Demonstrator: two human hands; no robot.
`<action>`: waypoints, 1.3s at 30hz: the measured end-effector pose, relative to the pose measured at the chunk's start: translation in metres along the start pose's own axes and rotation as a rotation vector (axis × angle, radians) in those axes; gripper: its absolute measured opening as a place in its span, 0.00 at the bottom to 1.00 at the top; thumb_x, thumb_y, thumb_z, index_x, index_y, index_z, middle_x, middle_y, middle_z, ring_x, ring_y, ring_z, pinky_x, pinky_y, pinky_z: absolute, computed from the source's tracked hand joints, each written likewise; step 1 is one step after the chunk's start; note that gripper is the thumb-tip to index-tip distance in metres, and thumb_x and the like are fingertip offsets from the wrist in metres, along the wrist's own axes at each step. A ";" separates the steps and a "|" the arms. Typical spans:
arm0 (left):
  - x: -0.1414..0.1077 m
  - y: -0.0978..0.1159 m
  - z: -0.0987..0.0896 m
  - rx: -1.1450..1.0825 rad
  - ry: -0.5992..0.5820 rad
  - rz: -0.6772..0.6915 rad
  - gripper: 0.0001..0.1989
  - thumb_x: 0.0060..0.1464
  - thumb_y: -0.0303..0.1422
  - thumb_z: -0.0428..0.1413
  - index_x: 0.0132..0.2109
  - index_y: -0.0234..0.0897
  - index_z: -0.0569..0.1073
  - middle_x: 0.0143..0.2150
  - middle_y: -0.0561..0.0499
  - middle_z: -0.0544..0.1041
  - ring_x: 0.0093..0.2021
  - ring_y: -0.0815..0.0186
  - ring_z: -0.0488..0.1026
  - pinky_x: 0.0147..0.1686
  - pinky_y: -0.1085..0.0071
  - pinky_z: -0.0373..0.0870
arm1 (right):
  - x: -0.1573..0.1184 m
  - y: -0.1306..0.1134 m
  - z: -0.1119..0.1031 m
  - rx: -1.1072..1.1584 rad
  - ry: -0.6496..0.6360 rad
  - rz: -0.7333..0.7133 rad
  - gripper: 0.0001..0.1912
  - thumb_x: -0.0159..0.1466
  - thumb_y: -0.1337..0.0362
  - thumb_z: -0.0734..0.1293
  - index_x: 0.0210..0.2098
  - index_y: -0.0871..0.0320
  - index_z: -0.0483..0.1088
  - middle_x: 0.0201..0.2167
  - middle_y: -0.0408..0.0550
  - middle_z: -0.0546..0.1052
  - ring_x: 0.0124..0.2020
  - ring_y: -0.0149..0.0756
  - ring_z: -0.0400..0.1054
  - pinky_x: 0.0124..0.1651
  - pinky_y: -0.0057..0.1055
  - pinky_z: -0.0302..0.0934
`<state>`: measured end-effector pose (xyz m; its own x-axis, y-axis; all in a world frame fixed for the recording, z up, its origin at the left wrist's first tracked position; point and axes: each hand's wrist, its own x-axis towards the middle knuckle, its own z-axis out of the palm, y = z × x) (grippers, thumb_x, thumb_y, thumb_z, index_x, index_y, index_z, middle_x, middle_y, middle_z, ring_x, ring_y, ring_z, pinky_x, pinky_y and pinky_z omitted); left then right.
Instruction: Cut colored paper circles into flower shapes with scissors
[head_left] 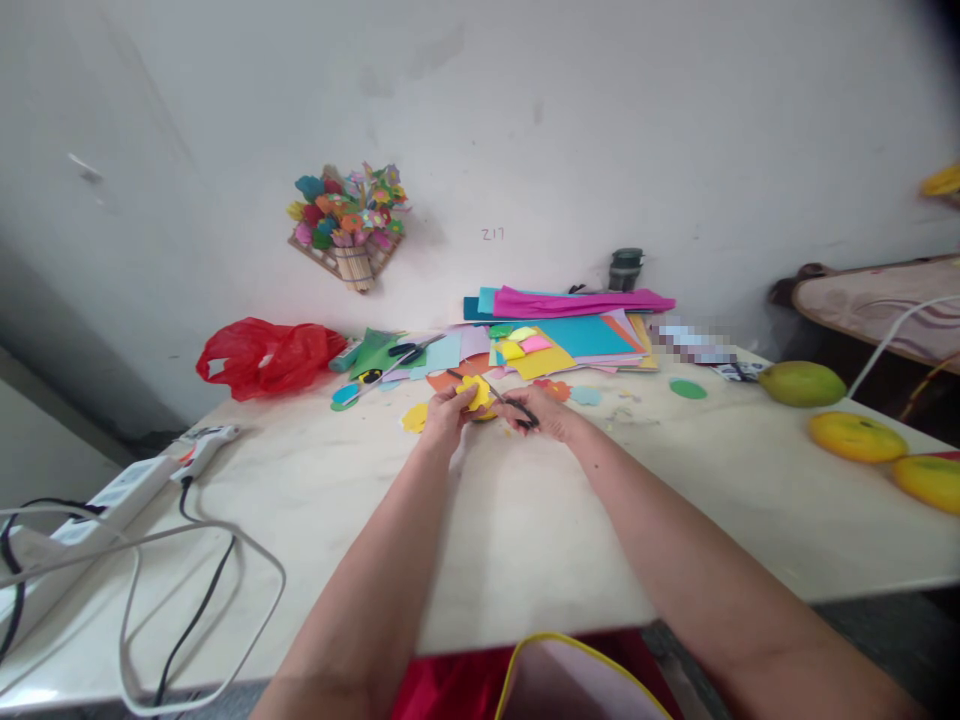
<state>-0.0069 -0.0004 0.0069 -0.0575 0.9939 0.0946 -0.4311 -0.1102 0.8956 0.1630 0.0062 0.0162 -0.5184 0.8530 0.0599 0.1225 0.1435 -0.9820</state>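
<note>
My left hand [448, 415] is closed on a yellow flower-shaped paper cutout [474, 393] and holds it just above the table. A pair of black-handled scissors [519, 410] is in my right hand [550, 412], the blades reaching left to the edge of the yellow paper. Left of my left hand lies another yellow paper piece [414, 418]. Orange-red flower cutouts [553, 388] and a pale blue cutout [586, 396] rest beyond my right hand. How far the scissor blades are spread is too small to tell.
Behind my hands are stacked coloured sheets [592, 340] and a second pair of scissors [409, 355]. A red plastic bag [270, 357] sits back left. Power strip [112, 505] and cables occupy the left edge; yellow-green fruits [857, 437] lie right. A paper-flower basket [352, 225] hangs on the wall.
</note>
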 end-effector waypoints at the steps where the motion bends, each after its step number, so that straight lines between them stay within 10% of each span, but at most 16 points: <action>1: 0.000 0.000 0.000 0.002 0.007 0.002 0.15 0.32 0.33 0.67 0.26 0.32 0.70 0.24 0.52 0.72 0.24 0.70 0.70 0.27 0.72 0.71 | 0.000 0.000 0.000 0.004 -0.002 0.001 0.16 0.50 0.57 0.71 0.21 0.60 0.63 0.14 0.38 0.65 0.12 0.22 0.56 0.14 0.22 0.46; 39: 0.003 -0.004 -0.005 0.081 0.033 0.006 0.14 0.32 0.33 0.66 0.21 0.33 0.68 0.21 0.53 0.71 0.24 0.69 0.70 0.29 0.72 0.69 | 0.000 -0.007 0.005 -0.010 0.109 0.013 0.17 0.47 0.58 0.74 0.18 0.60 0.63 0.10 0.37 0.62 0.11 0.22 0.53 0.13 0.22 0.50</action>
<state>-0.0102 0.0027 0.0017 -0.0900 0.9921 0.0873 -0.3562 -0.1139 0.9274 0.1574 0.0027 0.0221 -0.4221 0.9041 0.0669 0.1370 0.1366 -0.9811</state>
